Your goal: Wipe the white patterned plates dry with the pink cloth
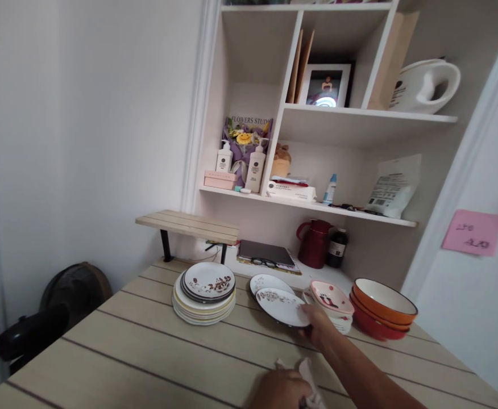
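Observation:
My right hand [315, 325] grips the right edge of a white plate [283, 307] with a dark rim and brown floral print. That plate overlaps a similar floral plate [268, 282] behind it. Low in the view, my left hand [281, 389] is closed on a pale, crumpled cloth [307, 375]. To the left is a stack of plates [208, 281], dark-rimmed floral ones over larger white ones. Just beyond my right hand stands a stack of pink-topped square dishes [332, 296]. Farther right, orange and red bowls [383, 304] are nested together.
All this crockery rests on a slatted wooden table [138, 341]. A small raised wooden shelf [189, 224] stands at its back left. Behind are a laptop [266, 253], a dark red jug [315, 244], a dark bottle [337, 248] and a white shelving unit [321, 122]. A black chair [57, 312] is at left.

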A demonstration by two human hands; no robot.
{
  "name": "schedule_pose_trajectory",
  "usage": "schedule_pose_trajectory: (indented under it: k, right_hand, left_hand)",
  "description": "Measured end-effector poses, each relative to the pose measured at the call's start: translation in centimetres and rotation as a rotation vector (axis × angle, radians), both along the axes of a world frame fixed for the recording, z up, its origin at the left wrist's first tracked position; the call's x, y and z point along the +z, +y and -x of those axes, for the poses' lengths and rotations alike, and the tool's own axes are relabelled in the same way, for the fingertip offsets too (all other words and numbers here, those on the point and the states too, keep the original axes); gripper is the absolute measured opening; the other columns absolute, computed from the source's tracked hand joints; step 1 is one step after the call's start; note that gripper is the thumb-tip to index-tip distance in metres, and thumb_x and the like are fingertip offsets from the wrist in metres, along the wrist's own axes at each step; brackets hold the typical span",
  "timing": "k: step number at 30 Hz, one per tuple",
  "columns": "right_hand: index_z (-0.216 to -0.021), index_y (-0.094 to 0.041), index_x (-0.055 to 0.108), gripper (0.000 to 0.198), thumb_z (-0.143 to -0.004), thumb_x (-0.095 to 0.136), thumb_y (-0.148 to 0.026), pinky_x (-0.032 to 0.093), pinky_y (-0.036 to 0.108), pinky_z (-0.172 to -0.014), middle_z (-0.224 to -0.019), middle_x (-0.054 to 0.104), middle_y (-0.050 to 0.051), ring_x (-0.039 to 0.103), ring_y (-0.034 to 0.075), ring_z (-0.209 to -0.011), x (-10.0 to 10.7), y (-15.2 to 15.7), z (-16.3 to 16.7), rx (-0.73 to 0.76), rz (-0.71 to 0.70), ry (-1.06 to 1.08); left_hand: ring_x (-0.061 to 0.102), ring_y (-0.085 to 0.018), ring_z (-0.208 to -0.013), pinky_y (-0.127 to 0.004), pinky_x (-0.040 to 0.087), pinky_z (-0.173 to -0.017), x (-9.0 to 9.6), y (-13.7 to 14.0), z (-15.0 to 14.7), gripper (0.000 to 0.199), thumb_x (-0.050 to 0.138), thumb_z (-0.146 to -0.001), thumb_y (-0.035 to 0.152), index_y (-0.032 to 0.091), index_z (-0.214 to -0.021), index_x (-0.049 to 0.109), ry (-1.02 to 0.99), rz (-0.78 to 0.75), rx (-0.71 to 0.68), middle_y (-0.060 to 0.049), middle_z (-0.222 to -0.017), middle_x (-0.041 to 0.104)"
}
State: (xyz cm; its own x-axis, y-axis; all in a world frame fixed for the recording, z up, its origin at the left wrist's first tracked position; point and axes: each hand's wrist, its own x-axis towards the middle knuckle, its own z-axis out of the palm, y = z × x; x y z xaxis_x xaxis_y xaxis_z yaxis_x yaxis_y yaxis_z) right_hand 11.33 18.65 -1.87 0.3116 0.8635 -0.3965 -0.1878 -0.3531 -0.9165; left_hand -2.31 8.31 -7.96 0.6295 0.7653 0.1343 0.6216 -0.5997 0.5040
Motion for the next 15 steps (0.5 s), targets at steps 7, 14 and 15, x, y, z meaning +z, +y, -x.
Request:
schedule_pose_trajectory:
  k: [7,14,15]
  right_hand:
    - [-0.096,-0.026,0.045,0.015,-0.085,0.050,-0.032,0.050,0.029,-0.044,-0.058,0.055,-0.002,0.055,0.015,-0.045,1.0,-0.2,2.0,-0.056,0.033,0.053]
    - [-0.095,-0.022,0.049,0.026,-0.084,0.052,-0.046,0.051,0.031,-0.046,-0.060,0.059,0.001,0.058,0.017,-0.048,1.8,-0.8,1.5,0.021,0.093,0.147]
    - [-0.096,-0.022,0.050,0.028,-0.084,0.052,-0.047,0.052,0.032,-0.048,-0.062,0.060,0.001,0.060,0.018,-0.050,1.9,-1.1,1.3,0.042,0.091,0.166]
  left_hand:
    - [0.059,-0.018,-0.080,-0.024,0.039,-0.067,0.8,-0.4,-0.1,0.023,0.059,-0.069,0.025,0.021,-0.089,0.069,-0.034,0.069,0.039,-0.003,-0.094,0.068]
    - [0.057,-0.017,-0.081,-0.023,0.037,-0.068,0.5,0.0,-0.2,0.018,0.059,-0.067,0.022,0.020,-0.083,0.068,-0.076,0.119,0.047,-0.002,-0.090,0.066]
    - [0.056,-0.017,-0.080,-0.023,0.037,-0.067,0.3,0.1,-0.2,0.017,0.059,-0.066,0.021,0.019,-0.081,0.067,-0.099,0.143,0.042,-0.002,-0.089,0.066]
